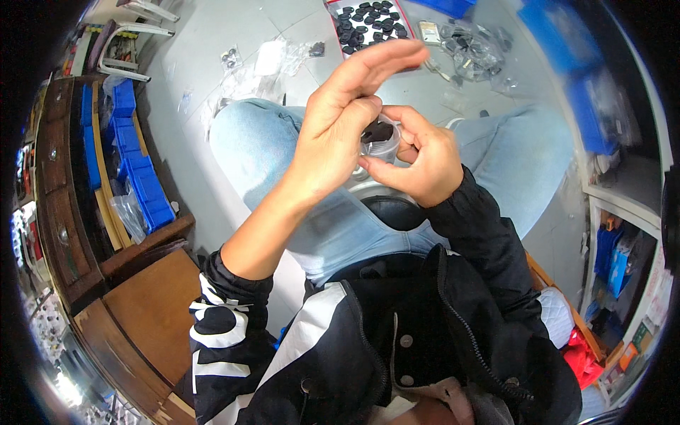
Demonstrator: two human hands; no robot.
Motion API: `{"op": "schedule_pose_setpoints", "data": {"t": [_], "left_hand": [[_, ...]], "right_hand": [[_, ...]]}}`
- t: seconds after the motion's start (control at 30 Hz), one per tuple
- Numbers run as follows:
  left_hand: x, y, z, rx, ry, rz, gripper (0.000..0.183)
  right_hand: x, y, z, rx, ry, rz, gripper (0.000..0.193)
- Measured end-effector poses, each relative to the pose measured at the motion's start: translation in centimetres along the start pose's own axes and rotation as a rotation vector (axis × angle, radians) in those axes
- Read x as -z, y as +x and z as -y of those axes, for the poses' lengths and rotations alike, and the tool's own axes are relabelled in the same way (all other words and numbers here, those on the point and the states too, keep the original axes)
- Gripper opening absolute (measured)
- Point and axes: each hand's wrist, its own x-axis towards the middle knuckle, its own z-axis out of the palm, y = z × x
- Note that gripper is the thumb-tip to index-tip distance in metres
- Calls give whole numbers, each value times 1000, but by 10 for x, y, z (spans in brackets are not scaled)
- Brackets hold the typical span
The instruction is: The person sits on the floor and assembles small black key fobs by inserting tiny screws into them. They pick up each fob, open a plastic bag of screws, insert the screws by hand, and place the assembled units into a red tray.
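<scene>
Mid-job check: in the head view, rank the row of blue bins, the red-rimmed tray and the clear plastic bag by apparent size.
1. row of blue bins
2. red-rimmed tray, cut off by the frame
3. clear plastic bag, partly covered by fingers

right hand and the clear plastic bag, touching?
Touching. The head view shows the right hand curled around the side of the clear plastic bag, gripping it.

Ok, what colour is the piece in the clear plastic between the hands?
The piece looks black; the head view shows it best.
</scene>
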Motion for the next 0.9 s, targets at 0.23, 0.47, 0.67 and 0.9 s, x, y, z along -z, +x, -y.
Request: {"op": "schedule_pose_setpoints", "data": {"t": [0.23, 0.47, 0.67, 0.9], "left_hand": [[9, 6, -16, -14, 465, 327, 49], [8, -3, -19, 112, 171, 248, 55], [9, -6, -13, 125, 123, 230, 54], [15, -11, -12, 346, 215, -11, 36]], "right_hand": [[2, -1, 6, -212, 690, 87, 47], [15, 2, 7, -205, 647, 105, 47], [8, 1, 6, -147, 747, 41, 50], [18, 4, 6, -15, 227, -40, 48]]}}
